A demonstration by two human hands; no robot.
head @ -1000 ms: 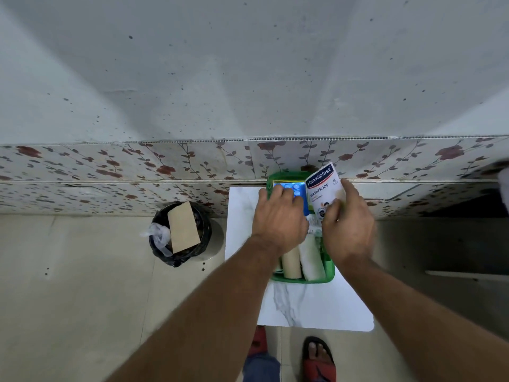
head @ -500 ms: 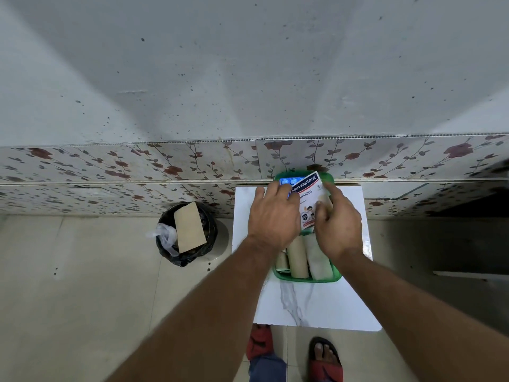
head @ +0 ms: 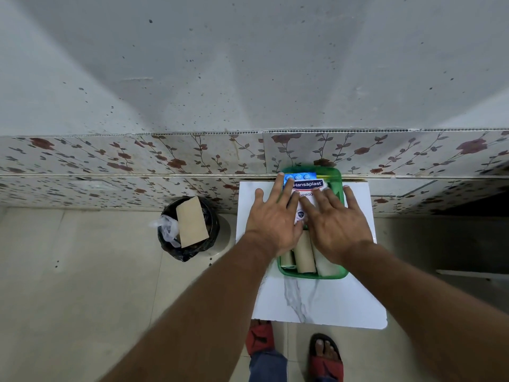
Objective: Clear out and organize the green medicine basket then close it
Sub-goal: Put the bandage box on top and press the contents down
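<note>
Wall [head: 248, 64]: grey, speckled with dark spots, upper part of view. Below it, a band of floral tiles [head: 137, 158] running the full width.

Floor [head: 68, 299]: pale tiles. Two feet in red sandals [head: 325, 359] at the near edge of the counter.

Counter [head: 330, 301]: white marble-pattern slab, far edge against the tiled band.

Black bin [head: 190, 230]: on the floor, just beside the counter's left edge, lined with a dark bag. A brown cardboard piece [head: 191, 221] stands tilted in it; a clear plastic scrap [head: 165, 230] hangs at its left rim.

Green basket [head: 337, 186]: on the counter, centred left to right, far end at the counter's far edge, near rim about mid-counter. No lid seen on it.

Left hand [head: 274, 216]: flat, fingers spread, palm down over the basket's left half; fingertips reach the far-left rim. Not gripping anything.

Right hand [head: 334, 219]: flat, fingers spread, palm down over the basket's right half, little finger past the right rim above the counter. Not gripping anything. Both hands press on the contents.

Hansaplast packet [head: 307, 188]: white with blue banner, lying flat in the far half of the basket, under both sets of fingers.

Rolls [head: 304, 255]: three, tan to white, side by side at the basket's near end, partly under the palms.

Blue blister strip [head: 298, 177]: at the far end, just beyond the packet.
</note>
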